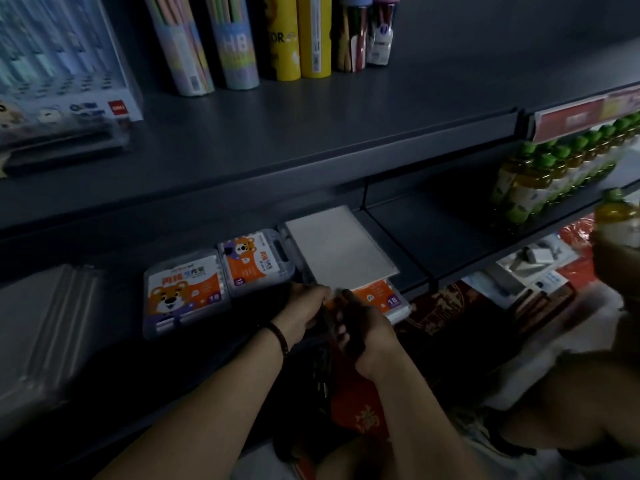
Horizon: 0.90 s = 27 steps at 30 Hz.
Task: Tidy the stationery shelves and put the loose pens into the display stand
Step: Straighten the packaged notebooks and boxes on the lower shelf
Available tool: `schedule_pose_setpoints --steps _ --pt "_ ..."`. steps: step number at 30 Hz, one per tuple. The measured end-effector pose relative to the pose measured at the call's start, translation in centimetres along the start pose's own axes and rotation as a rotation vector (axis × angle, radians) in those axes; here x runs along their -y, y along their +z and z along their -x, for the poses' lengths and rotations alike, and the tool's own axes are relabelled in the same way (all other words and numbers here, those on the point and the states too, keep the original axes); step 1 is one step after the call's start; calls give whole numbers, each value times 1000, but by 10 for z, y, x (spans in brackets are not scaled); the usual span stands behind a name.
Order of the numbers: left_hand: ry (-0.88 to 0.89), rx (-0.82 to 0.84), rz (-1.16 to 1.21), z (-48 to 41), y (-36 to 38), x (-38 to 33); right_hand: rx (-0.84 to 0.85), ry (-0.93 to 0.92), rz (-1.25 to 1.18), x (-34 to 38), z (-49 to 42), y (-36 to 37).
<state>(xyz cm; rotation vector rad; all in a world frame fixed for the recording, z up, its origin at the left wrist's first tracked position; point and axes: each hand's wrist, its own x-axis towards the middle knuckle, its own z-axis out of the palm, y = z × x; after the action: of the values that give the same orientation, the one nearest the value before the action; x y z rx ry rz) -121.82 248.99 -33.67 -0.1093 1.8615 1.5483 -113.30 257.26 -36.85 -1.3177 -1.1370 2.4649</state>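
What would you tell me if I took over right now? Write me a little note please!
Left hand: grips a dark bundle, probably pens; too dim to be sure.
Right hand: grips the same bundle.
Display stand: on the upper shelf, far left.
Done: bear boxes and notebook lie on the lower shelf.
To do: get the bundle into the stand.

Display stand (62, 64) blurred & cut off at left edge, pencil tubes (235, 46) cut by top edge, clear packs (52, 323) at left smeared, orange case (381, 297) partly hidden under notebook (341, 245), dark bundle (323, 372) gripped in left hand (304, 311) & right hand (369, 332) too dim to ID.
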Motion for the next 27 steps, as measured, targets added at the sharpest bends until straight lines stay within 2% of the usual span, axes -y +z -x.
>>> schedule_pose_setpoints --steps 3,5,7,9,11,14,17,21,23,27 --pt "-42 1 5 -4 2 -6 -11 13 -9 5 1 3" --pt "-44 -13 14 -9 0 -8 -67 -50 -44 7 3 3" --pt "-27 -37 13 -14 -2 -9 -154 -268 6 11 3 -3" --pt "-25 -35 12 -17 -5 -9 -303 -514 241 24 -2 -14" --pt "-18 -26 26 -17 -7 -8 -414 -630 464 46 -17 -26" --pt "32 -28 30 -21 -8 -3 -499 -542 671 61 -56 -49" --pt "148 -25 38 -18 -9 4 -427 -498 665 62 -64 -52" --pt "186 15 98 -20 -11 10 -383 -529 662 73 -77 -56" --pt "201 -4 138 -23 -11 13 -432 -577 638 79 -72 -52" --pt "191 -75 282 -27 -10 19 -536 -801 603 79 -54 -42"
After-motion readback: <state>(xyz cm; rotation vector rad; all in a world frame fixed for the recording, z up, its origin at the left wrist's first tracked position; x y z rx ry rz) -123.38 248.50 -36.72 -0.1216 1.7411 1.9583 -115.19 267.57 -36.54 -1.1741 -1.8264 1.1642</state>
